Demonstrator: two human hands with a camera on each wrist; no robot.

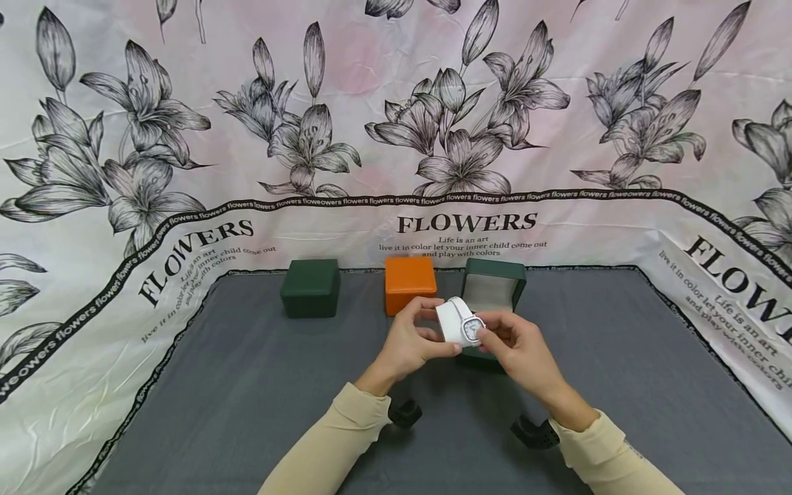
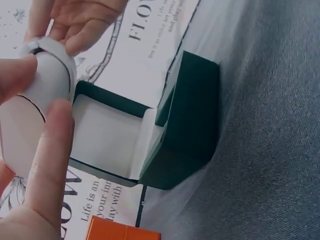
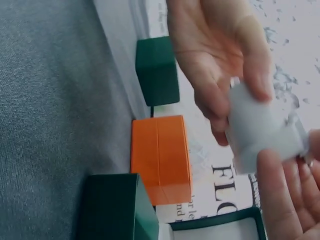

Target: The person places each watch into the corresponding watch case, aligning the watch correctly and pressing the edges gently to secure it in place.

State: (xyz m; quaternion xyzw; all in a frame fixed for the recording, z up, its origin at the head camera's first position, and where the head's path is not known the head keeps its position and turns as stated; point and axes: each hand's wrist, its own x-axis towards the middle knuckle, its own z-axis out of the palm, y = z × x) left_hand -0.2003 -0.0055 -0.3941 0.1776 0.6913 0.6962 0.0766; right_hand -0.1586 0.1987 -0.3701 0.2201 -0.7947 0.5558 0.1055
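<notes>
A white wristwatch [image 1: 472,328] is wrapped around a white watch cushion [image 1: 448,324], held up above the table in front of an open green box. My left hand [image 1: 411,337] grips the cushion's left end between thumb and fingers. On the other side, my right hand [image 1: 516,347] pinches the watch at its face and strap edge. In the left wrist view the green box [image 2: 187,125] stands with its lid raised and a pale lining showing. The right wrist view shows the cushion [image 3: 247,120] slightly blurred, and the watch face is turned away there.
A closed orange box [image 1: 410,283] stands just left of the open box. Farther left is a closed dark green box [image 1: 311,289]. A grey cloth [image 1: 247,412] covers the table, and a flower-printed sheet [image 1: 346,227] hangs behind it.
</notes>
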